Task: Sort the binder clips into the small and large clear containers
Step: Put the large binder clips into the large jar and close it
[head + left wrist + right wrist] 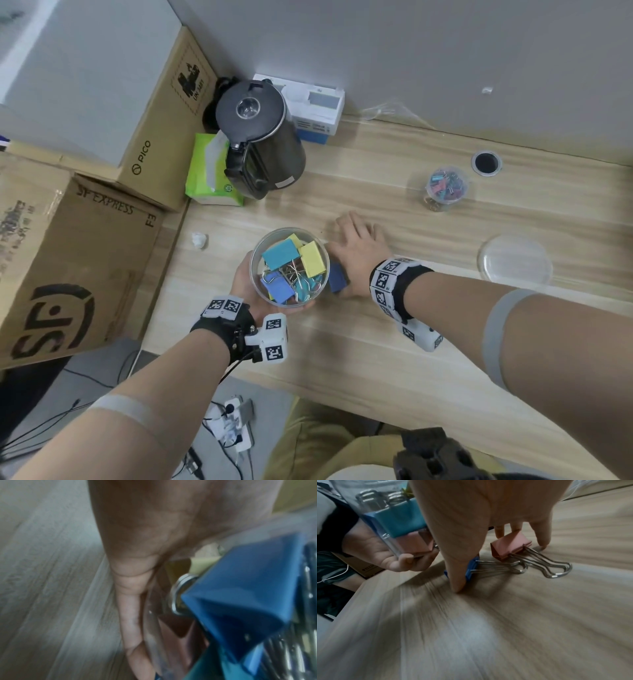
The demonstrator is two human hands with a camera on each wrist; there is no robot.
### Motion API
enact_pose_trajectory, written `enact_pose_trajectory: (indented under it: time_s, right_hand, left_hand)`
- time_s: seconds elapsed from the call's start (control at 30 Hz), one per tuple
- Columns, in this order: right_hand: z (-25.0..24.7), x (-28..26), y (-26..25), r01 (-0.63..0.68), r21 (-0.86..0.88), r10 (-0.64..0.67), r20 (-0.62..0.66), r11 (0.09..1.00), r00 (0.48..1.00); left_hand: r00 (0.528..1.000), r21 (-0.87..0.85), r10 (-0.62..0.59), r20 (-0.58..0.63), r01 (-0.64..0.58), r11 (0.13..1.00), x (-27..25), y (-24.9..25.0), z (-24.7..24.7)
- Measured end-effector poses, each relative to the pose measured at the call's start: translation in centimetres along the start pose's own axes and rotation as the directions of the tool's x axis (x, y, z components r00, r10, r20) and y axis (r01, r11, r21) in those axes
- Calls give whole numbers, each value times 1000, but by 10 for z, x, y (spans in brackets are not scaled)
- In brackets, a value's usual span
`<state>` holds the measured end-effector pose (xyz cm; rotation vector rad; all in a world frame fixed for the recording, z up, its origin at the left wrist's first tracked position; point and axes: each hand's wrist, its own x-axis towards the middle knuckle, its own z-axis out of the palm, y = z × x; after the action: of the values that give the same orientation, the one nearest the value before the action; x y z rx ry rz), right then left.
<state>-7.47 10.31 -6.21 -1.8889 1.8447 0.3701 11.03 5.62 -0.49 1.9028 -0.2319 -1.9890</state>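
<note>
My left hand [244,279] grips the large clear container [254,260] from the side and holds it just above the table. Large teal, yellow and blue binder clips [280,255] fill it; the left wrist view shows a blue clip [240,595] through the wall. Just right of the container, my right hand [356,248] lies palm down over two large clips on the table. Its thumb [453,563] stands against the blue clip [473,566], and its straight fingers reach the table past the pink clip [510,547]. The small clear container [445,188] holds small clips at the far right.
A clear lid [515,262] lies at the right, and a cable hole [486,163] sits behind the small container. A black kettle [263,137], a green tissue pack [209,171] and cardboard boxes [68,257] crowd the left. A crumpled paper scrap [199,240] lies near the left table edge.
</note>
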Motion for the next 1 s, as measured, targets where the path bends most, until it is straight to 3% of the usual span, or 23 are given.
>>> enact_pose_trajectory:
  time_s: [0.3,0.5,0.63,0.77,0.87,1.0]
  right_hand:
    - [9,-10,1,25,118,-22,-33,993,999]
    - [12,-11,12,-11,169,19,-49,985,999]
    - [14,-16,25,-34,211,40,-21,977,999]
    - [8,-24,42,-58,306,63,-6,950,998]
    - [5,-30,56,-92,330,72,71,940,995]
    - [0,-44,66,-122,450,105,64,884,992]
  left_hand:
    - [1000,6,-10,23,10,1000,10,-2,0]
    - [998,85,-28,64,22,996,18,-7,6]
    - [994,44,-22,106,17,999,27,-9,8]
    - [955,9,-175,240,178,984,38,-14,13]
    - [933,56,-237,270,231,971,40,-14,18]
    - [911,81,-268,313,255,963,37,-16,26]
